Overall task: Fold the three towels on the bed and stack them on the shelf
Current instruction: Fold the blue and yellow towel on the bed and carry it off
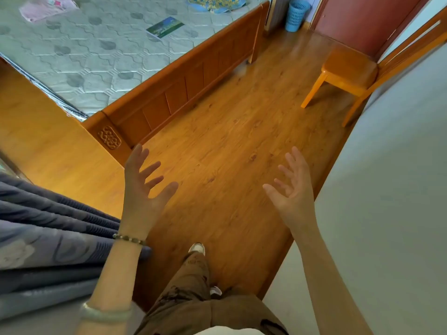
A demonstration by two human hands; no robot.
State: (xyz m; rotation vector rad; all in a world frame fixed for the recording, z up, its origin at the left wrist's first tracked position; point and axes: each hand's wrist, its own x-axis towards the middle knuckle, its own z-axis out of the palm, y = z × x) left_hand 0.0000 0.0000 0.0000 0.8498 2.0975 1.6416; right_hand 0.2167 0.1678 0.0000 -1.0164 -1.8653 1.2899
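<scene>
Towels on the bed (a pink towel and a blue-and-yellow towel at its far end) lie well apart from the left hand and right hand, each grip spread apart and empty, so a hurried reach across the footboard could drag them into a crumple

bare forearms, bead bracelet at wrist of left hand, pale green bangle further up, right hand bare, brown patterned trousers, white shoes, white top

Quilted bed with pink towel, yellow-blue towel and green leaflet on top.
</scene>
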